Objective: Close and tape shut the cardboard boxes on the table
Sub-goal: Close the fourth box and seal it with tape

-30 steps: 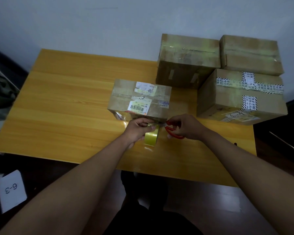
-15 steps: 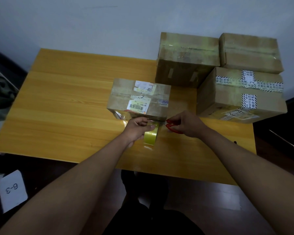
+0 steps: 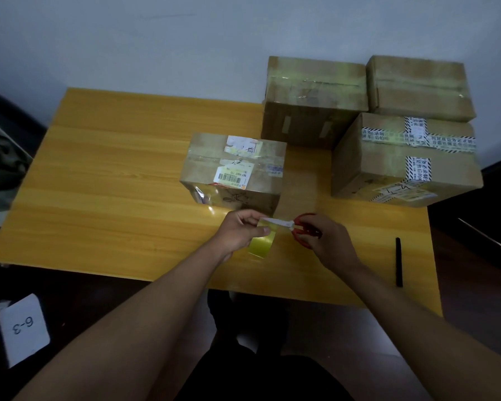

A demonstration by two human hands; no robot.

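Your left hand (image 3: 242,231) grips the yellow tape roll (image 3: 262,244). Your right hand (image 3: 323,240) grasps red-handled scissors (image 3: 297,227), blades touching the tape.

I read "6-3" on a white card (image 3: 23,328) lying on the floor at lower left. The near box (image 3: 237,166) carries a barcode label (image 3: 232,177) with small digits I can't make out reliably. The right box (image 3: 402,160) has black-and-white striped tape (image 3: 417,137) printed with Chinese characters, too small for me to read.
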